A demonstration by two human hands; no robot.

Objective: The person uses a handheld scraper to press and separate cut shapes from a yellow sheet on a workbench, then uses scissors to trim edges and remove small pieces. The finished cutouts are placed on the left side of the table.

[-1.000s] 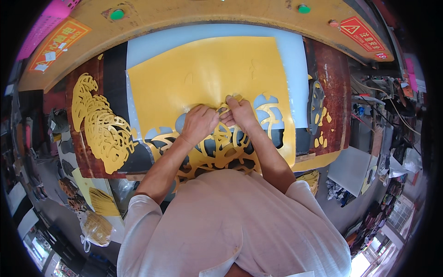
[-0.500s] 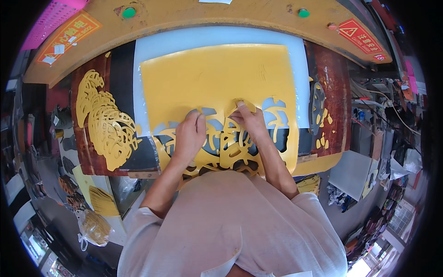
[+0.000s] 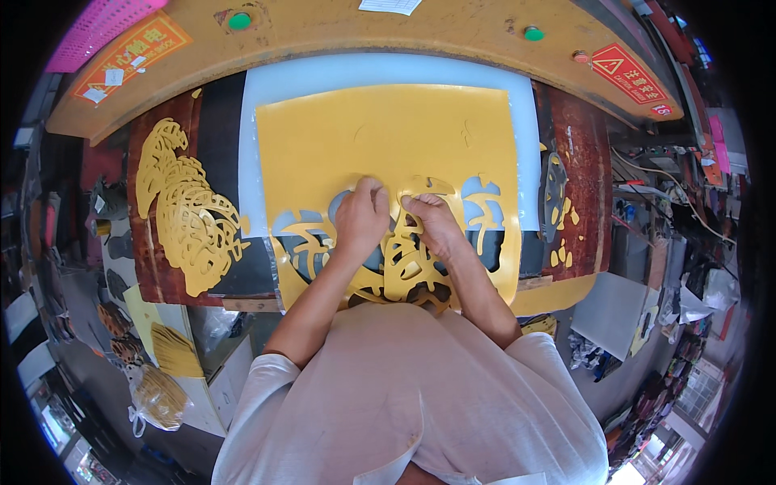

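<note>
A large yellow sheet lies on a pale blue-white board; its near half is cut through with curved openings. My left hand is closed over the sheet's middle, fingertips curled together near the uncut part; what they pinch is hidden. Just right of it, my right hand pinches the upper edge of a yellow openwork cut-out, which hangs toward my body, over the sheet's near part. The knuckles of both hands are close together but apart.
Overlapping yellow cut-outs are heaped on the reddish-brown surface at left. At right lie a dark oval cutting die and small yellow scraps. A yellow machine beam with green buttons crosses the far side. A bagged bundle sits lower left.
My left hand has moved right and slightly up, closer to my right hand. The right hand has shifted slightly toward me with the cut-out. The whole view has shifted slightly.
</note>
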